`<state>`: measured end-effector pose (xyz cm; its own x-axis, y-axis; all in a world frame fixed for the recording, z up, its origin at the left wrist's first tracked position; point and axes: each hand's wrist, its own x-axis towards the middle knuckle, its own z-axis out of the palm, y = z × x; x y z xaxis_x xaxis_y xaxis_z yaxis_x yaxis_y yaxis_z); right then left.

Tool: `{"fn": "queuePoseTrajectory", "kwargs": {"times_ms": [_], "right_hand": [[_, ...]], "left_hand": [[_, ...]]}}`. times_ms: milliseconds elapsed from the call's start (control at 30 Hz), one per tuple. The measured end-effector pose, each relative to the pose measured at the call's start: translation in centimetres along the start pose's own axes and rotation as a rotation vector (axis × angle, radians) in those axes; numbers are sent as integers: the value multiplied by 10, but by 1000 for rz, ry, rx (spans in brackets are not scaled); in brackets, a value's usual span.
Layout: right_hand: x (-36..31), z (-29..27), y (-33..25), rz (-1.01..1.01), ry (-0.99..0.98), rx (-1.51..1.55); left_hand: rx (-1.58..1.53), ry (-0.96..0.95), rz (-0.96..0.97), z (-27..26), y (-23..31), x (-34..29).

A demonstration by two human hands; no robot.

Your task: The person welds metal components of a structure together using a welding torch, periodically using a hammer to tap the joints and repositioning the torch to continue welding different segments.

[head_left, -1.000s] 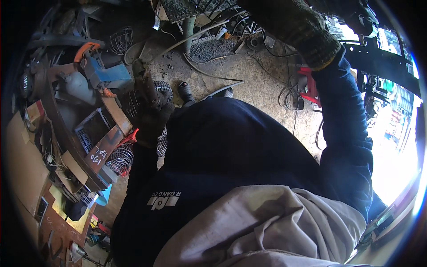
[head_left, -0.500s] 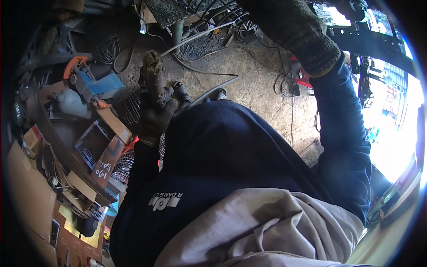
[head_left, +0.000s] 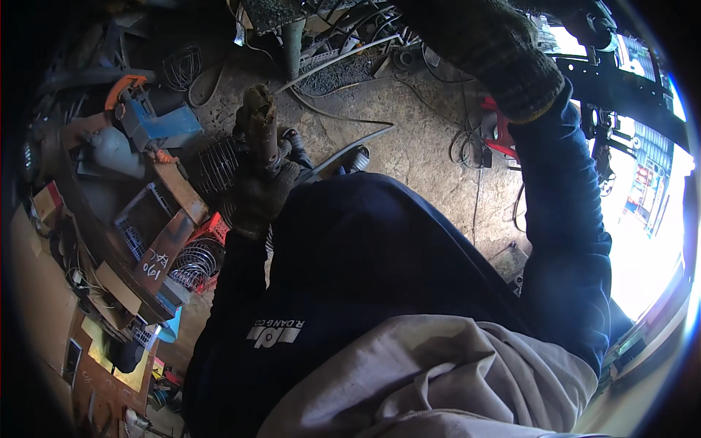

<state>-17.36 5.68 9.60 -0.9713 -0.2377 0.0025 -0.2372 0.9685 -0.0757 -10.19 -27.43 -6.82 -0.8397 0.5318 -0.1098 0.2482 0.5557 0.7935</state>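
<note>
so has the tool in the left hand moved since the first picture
Yes: the tool in the gloved left hand has shifted rightward in view, farther from the blue box-shaped object and closer to the grey-green post.

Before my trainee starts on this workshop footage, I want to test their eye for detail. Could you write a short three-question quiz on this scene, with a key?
1. Multiple choice: how is the brown cylindrical tool placed?
A) lying loose
B) held in the left hand
C) held in both hands

2. True or false: the right hand wears a knitted glove.

3. Short answer: what colour is the curved part next to the blue machine?

Key: 1, B; 2, true; 3, orange.
</note>
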Motion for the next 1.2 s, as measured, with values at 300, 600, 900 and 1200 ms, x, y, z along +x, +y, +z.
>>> {"fn": "queuePoseTrajectory", "kwargs": {"times_ms": [300,600,900,1200], "right_hand": [[-3,16,19,-181,223,156],[1,30,25,-131,216,307],[-1,9,6,-136,203,5],[-2,13,11,-194,246,17]], "left_hand": [[-253,103,-63,22,-8,-6],[-233,116,-137,32,-9,-10],[-220,133,-22,30,-3,-4],[-293,165,-32,40,-15,-4]]}}
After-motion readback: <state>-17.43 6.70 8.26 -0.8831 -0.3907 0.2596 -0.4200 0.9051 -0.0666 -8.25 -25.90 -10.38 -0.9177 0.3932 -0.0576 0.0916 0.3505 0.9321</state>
